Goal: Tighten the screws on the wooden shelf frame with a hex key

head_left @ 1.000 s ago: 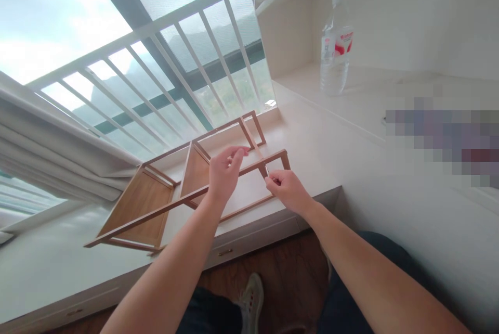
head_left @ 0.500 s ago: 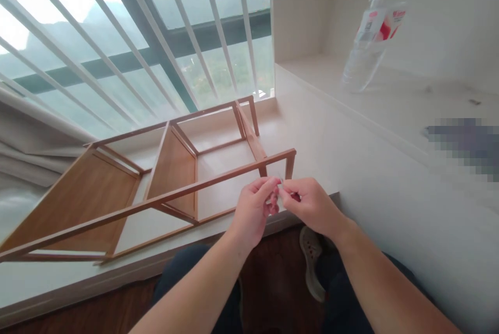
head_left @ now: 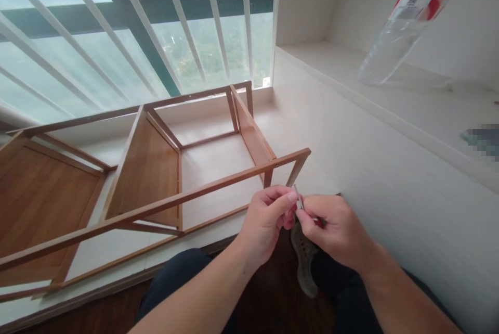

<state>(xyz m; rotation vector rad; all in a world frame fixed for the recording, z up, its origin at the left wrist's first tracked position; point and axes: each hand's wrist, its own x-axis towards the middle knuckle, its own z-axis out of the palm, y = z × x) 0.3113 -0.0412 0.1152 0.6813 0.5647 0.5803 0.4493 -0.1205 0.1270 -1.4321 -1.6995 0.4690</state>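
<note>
1. The left hand and the right hand meet in front of the person, fingertips pressed together around a small metal piece (too thin to tell what kind).
2. Both sets of fingers are closed in a pinch on that piece, which sticks up just above the thumbs.
3. It sits just in front of the near corner of a wooden rack, not touching it.
4. The rack lies on its side on the pale worktop by the window bars.
5. A clear plastic bottle stands on the raised shelf to the right.
6. A shoe shows on the dark floor under the hands.
</note>
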